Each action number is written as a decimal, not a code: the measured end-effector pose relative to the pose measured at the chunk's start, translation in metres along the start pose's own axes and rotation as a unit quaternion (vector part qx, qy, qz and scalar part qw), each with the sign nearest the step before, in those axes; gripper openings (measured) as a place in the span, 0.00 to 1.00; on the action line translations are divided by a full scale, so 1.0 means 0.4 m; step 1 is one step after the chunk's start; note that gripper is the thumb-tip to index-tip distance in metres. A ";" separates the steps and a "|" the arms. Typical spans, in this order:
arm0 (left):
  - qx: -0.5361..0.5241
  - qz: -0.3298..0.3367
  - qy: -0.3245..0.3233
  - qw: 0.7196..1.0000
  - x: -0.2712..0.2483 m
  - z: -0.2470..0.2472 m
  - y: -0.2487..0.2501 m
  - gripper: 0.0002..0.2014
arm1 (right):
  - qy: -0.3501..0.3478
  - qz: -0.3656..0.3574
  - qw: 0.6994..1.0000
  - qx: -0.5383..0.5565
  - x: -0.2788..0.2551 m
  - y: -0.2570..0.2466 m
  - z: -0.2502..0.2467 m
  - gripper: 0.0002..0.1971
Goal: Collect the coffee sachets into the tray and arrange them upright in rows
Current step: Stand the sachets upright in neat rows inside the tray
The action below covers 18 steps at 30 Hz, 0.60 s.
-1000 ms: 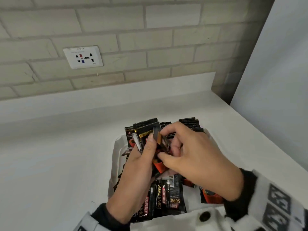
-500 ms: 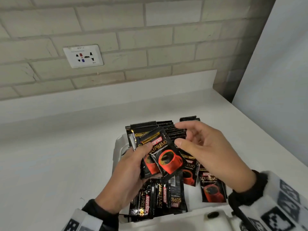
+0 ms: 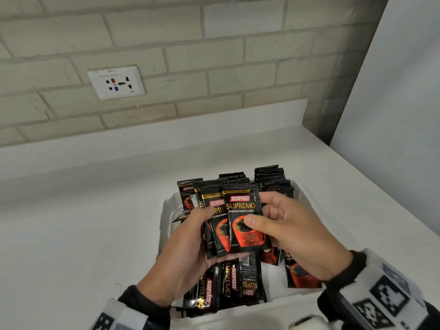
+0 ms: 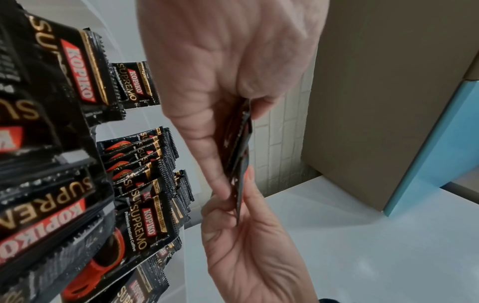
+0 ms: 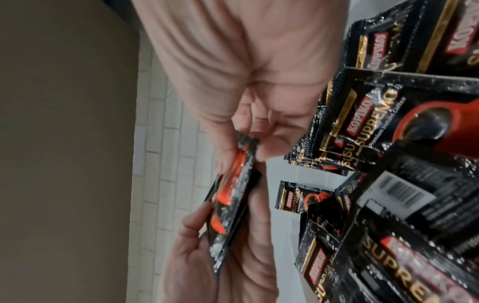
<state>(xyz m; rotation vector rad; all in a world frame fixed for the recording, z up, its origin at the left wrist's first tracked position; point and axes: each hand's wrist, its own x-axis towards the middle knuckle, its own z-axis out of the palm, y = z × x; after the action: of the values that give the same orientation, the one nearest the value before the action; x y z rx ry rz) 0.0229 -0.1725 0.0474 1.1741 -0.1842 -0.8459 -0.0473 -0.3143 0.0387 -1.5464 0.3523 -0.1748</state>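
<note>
Gathering is the step in hand, judging by the small stack held above the tray [image 3: 166,206]. At far left on the brick wall sits a socket [image 3: 116,82]. Next comes the left hand [image 3: 183,253], gripping a fanned stack of sachets [image 3: 215,225] from below, thumb on the front face. The front sachet [image 3: 245,220] is pinched by the right hand [image 3: 295,234], thumb over the printed cup, fingers behind. Below them, loose sachets [image 3: 228,282] lie flat on the tray floor, some on their sides, one face-down with its barcode showing. Upright rows [image 3: 271,179] stand at the tray's far end, toward the right.

Next, I judge, the front sachet must be squared onto the stack, edges flush and print the same way, before the bundle goes upright against the rows; the slick foil may slip.
</note>
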 end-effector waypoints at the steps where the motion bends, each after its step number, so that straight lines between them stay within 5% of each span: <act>1: 0.016 0.000 0.008 1.000 0.000 -0.001 -0.001 0.08 | -0.006 0.003 1.000 0.004 0.001 0.005 0.003 0.22; 11: 0.129 0.078 0.013 0.988 -0.003 0.005 0.002 0.22 | -0.002 -0.001 1.000 0.020 0.002 0.031 0.010 0.12; 18: 0.235 0.139 -0.012 0.962 -0.012 0.003 -0.006 0.13 | 0.007 0.028 0.998 0.055 -0.004 0.025 0.000 0.14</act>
<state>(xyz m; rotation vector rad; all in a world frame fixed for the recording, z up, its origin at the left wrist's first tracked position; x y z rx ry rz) 0.0177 -0.1705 0.0474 1.5373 -0.5816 -0.5794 -0.0500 -0.3135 0.0290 -1.4248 0.3902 -0.1592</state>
